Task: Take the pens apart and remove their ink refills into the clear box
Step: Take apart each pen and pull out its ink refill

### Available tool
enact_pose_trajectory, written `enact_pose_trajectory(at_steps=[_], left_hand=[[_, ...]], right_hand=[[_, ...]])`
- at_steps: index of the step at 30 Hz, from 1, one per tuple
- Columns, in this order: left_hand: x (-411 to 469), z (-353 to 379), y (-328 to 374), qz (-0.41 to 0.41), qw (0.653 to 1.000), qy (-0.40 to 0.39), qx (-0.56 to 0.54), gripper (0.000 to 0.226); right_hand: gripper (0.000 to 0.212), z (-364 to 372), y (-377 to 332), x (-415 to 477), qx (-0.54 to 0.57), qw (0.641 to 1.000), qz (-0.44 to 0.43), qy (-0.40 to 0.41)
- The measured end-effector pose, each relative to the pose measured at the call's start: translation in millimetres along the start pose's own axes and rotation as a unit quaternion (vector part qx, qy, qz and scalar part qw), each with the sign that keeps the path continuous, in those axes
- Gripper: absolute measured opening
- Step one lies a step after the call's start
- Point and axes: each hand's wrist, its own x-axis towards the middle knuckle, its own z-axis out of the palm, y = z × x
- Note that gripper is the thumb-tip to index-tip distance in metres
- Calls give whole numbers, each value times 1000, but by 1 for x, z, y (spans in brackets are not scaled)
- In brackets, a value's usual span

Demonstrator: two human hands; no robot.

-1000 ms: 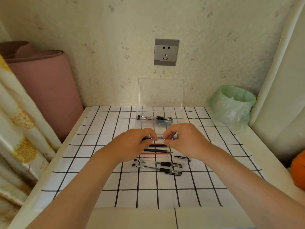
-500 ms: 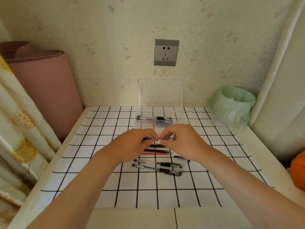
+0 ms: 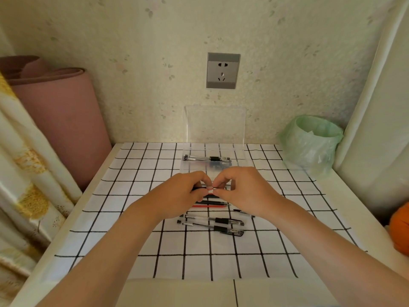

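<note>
Left hand (image 3: 183, 193) and right hand (image 3: 243, 191) pinch one pen (image 3: 197, 188) just before the clear box (image 3: 242, 161); light, stiff, slick plastic, probably best gripped at sleeve and barrel.

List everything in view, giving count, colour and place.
clear box: one, transparent, lid raised, far middle of cloth
pens in the box: at least one, black grip; count unclear
whole pens: two, clear with black grips, near side of the hands
loose thin pieces: black and red, on cloth below the hands
checked cloth: one, white with black lines, on table
wall socket: one, grey, above box
bagged bin: one, pale green, far right
rolled mat: one, pink, left
curtain: one, cream and yellow, left edge
orange object: one, right edge
left hand: grips held pen
right hand: pinches same pen
</note>
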Motion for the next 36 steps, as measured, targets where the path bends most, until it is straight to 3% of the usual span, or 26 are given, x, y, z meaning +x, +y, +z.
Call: enact_pose_trajectory(at_steps=[15, 22, 27, 31, 36], left_hand=[[-3, -3, 6, -24, 999, -24, 1, 16], [-3, -2, 7, -10, 999, -39, 28, 13], [-3, -3, 6, -10, 999, -28, 35, 17], [-5, -3, 7, -2, 998, -36, 44, 16], [-5, -3, 6, -2, 998, -44, 34, 18]], right_hand=[[9, 2, -2, -2, 0, 1000, -13, -1], [21, 2, -1, -3, -32, 997, 15, -66], [17, 4, 2, -1, -59, 998, -2, -34], [10, 5, 2, -2, -58, 997, -5, -55], [24, 5, 2, -1, -90, 992, -6, -83]])
